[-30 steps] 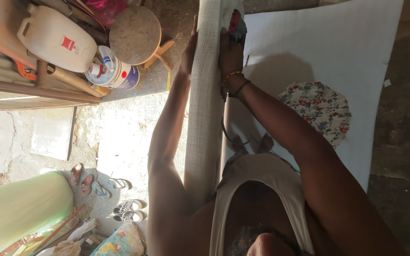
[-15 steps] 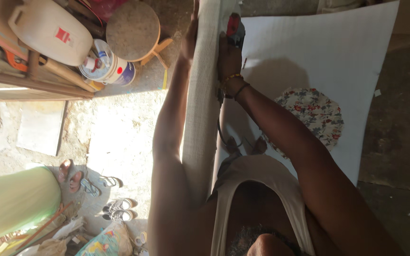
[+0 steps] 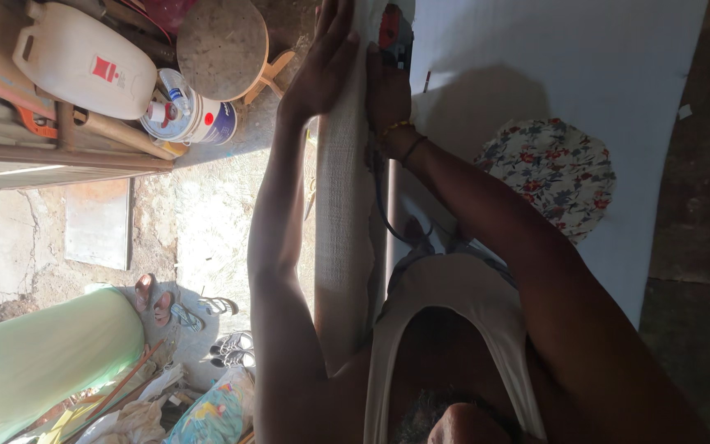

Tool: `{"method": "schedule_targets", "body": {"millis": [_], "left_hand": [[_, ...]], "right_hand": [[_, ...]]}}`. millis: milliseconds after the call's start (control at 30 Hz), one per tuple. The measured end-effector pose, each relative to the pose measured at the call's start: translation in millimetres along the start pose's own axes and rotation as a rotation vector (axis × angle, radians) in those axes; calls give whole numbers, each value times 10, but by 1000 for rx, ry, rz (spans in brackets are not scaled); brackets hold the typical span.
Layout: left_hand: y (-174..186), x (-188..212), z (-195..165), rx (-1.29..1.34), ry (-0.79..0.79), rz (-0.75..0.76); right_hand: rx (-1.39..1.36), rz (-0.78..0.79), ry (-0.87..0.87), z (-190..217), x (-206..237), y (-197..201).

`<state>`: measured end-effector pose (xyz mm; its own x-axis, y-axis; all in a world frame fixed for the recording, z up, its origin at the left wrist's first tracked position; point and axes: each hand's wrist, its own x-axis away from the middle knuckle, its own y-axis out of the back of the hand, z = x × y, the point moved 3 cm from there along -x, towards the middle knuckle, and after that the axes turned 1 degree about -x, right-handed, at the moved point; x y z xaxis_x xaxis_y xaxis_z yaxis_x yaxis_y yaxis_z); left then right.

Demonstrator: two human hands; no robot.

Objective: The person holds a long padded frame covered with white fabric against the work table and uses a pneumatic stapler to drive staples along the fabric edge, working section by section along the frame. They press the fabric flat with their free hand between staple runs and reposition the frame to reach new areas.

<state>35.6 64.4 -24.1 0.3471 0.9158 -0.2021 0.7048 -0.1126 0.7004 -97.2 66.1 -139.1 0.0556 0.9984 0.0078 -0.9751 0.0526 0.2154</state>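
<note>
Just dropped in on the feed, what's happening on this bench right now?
A person leans over a long roll of pale woven material. The left hand lies flat on the roll's far end; the right hand presses beside it, near a small red and dark tool whose kind I cannot tell. A white sheet spreads to one side with a floral fabric piece on it. A white jerrycan, paint buckets and a round stool stand nearby.

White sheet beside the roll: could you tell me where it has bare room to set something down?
The white sheet is bare above the floral cloth, out to its far edge. It is crowded along the textured roll, where the left hand and right hand press.
</note>
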Motion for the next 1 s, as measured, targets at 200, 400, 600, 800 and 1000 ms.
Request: {"method": "schedule_targets", "body": {"millis": [200,400,600,800,1000], "left_hand": [[-37,39,262,920,37,-144],[-169,-85,194,1175,-55,-105],[-69,-75,200,388,62,-120],[-83,4,87,-6,77,-73],[-138,-70,-838,-458,-31,-20]], "right_hand": [[220,-68,325,-52,28,-61],[139,-19,185,49,2,-55],[-59,2,-89,210,73,41],[-61,-12,-51,-129,18,-54],[188,94,504,-490,-104,-62]]}}
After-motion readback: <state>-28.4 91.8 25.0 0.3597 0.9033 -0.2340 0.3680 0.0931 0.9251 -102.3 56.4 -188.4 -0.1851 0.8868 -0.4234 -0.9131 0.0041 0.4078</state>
